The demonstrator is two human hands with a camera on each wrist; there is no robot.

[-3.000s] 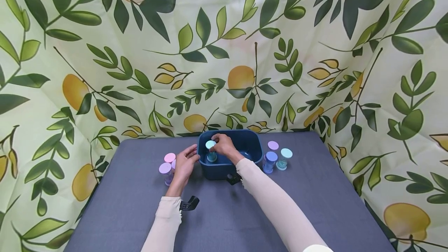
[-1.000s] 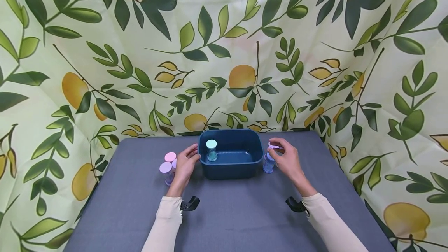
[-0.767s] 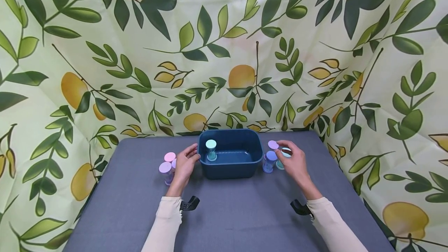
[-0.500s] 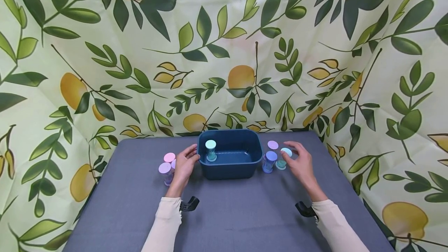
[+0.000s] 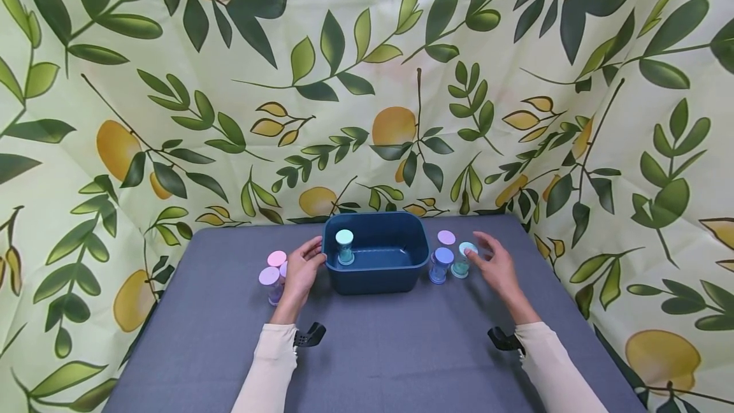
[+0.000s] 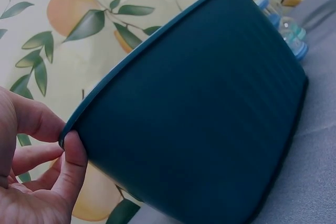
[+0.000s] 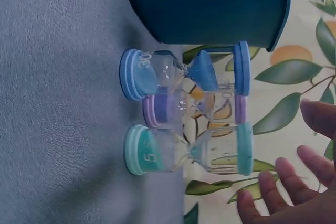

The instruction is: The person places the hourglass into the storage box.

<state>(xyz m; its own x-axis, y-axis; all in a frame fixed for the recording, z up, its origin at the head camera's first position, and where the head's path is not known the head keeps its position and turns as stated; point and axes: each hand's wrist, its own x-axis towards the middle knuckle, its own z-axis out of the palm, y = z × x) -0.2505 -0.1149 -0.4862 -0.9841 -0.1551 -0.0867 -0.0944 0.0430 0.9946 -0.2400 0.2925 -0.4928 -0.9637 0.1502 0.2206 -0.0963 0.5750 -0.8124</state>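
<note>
My left hand (image 5: 302, 276) pinches the rim of a dark blue bin (image 5: 373, 280) at its left end; the left wrist view shows thumb and fingers on the rim. Inside the bin, near that end, a teal-capped sand timer (image 5: 345, 247) stands upright. To the bin's right stand a blue sand timer (image 7: 202, 70), a lilac one (image 7: 157, 110) and a teal one (image 7: 142, 150). Nearest the teal timer is my right hand (image 5: 497, 266), with fingers spread. In the right wrist view its fingertips (image 7: 310, 153) are apart from the timer caps, holding nothing.
Left of the bin, beside my left hand, stand a pink-capped timer (image 5: 277, 259), a lilac-capped timer (image 5: 269, 277) and a partly hidden violet-capped one (image 5: 283, 269). A grey cloth covers the table (image 5: 367, 349). Behind it hangs a leaf-and-fruit printed backdrop (image 5: 344, 113).
My right hand has let go of the teal timer inside the bin and moved right, passing over the lilac timer to beside the other teal one. The left hand has stayed at the bin's rim.
</note>
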